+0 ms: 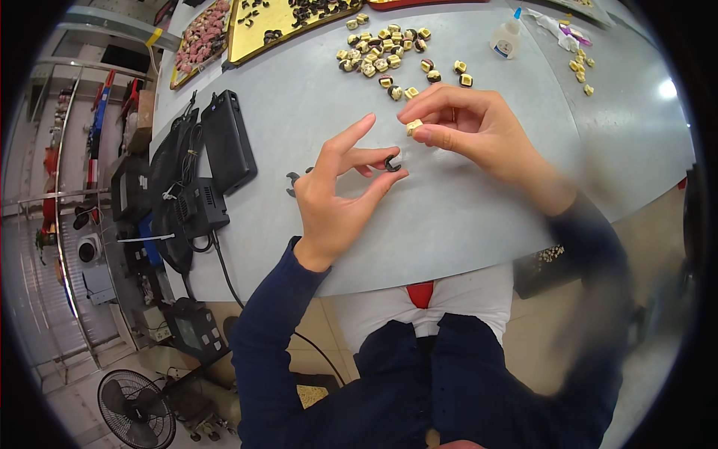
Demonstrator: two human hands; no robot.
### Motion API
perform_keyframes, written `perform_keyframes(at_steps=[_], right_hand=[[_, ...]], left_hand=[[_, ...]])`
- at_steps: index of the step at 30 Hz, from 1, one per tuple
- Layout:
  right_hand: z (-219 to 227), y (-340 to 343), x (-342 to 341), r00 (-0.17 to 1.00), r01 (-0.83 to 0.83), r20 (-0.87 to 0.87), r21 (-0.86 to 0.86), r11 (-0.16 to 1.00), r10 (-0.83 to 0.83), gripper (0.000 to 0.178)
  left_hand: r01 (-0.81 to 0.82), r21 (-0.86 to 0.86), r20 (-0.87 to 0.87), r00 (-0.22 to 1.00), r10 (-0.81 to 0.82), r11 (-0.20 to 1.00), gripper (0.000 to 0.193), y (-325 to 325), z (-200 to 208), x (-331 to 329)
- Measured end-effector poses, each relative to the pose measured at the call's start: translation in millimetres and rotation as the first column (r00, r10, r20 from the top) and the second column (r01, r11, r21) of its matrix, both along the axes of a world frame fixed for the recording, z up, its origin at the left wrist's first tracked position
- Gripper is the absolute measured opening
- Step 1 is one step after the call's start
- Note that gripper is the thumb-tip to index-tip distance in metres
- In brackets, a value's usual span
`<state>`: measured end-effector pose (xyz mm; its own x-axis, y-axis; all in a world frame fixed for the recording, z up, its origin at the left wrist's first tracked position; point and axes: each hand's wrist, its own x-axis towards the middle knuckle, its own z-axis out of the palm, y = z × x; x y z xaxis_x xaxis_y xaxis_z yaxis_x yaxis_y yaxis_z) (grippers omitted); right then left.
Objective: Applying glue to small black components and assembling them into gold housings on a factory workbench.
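Note:
My left hand is closed in a pinch, with a small black C-shaped piece between thumb and finger; its index finger points up and away. To the right and slightly farther off, my right hand pinches a small pale yellow block-like piece between thumb and fingertips. The two pieces are apart. Just left of my left hand, partly hidden by it, lie more black curved pieces. Beyond my hands is a loose pile of small yellow-and-dark pieces on the grey table.
A gold tray with black pieces and a tray of pink pieces stand far left. A black boxy device and cables lie at left. At far right are a blue-tipped bottle and several yellow pieces. A fan stands lower left.

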<state>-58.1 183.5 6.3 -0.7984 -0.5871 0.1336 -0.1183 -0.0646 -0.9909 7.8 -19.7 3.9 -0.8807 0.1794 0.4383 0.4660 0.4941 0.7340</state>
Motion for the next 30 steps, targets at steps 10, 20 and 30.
perform_keyframes(at_steps=[10,20,30], right_hand=[[2.5,-5.0,6.4,0.997,-0.053,0.062,0.0,0.999,0.053,0.019],[3.9,-7.3,9.9,0.966,-0.033,0.257,0.004,0.999,0.031,0.027],[4.1,-10.9,11.8,0.956,-0.028,0.293,0.027,0.999,0.019,0.021]], left_hand=[[-0.027,0.018,-0.059,0.998,0.028,0.999,0.058,-0.7,-2.7,-1.7],[-0.09,-0.016,-0.201,0.976,0.085,0.996,0.055,0.7,-5.3,-2.2],[-0.096,-0.082,-0.234,0.969,0.075,0.992,0.054,0.7,-4.3,-0.9]])
